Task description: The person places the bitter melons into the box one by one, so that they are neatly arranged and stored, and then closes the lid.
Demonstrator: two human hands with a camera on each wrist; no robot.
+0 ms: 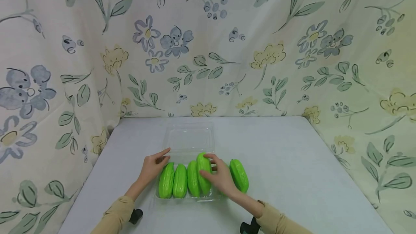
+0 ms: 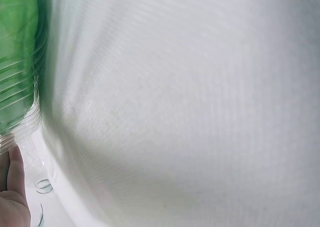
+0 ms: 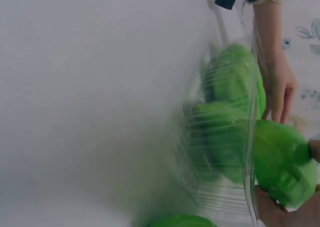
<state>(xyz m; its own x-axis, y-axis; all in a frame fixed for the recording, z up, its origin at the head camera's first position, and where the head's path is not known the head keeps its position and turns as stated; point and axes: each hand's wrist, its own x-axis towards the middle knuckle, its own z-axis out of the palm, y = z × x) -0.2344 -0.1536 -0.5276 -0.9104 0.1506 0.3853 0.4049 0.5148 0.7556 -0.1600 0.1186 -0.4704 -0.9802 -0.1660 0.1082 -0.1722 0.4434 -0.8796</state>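
A clear plastic clamshell box (image 1: 190, 196) lies unfolded on the table, its lid (image 1: 190, 136) laid back behind the base. Two bumpy green cucumbers (image 1: 180, 181) lie side by side in the left part of the base. Another cucumber (image 1: 193, 179) sits right of them. My right hand (image 1: 223, 180) grips a cucumber (image 1: 203, 174) between thumb and fingers; the right wrist view shows this cucumber (image 3: 282, 159) above the box rim. Fingers of my left hand (image 1: 154, 167) extend to the box's back left corner, touching or close to it.
One more cucumber (image 1: 238, 176) lies on the white table (image 1: 276, 154) to the right of the box. A floral curtain (image 1: 208, 46) hangs behind the table and at both sides. Black wrist devices (image 1: 135, 216) show at both forearms.
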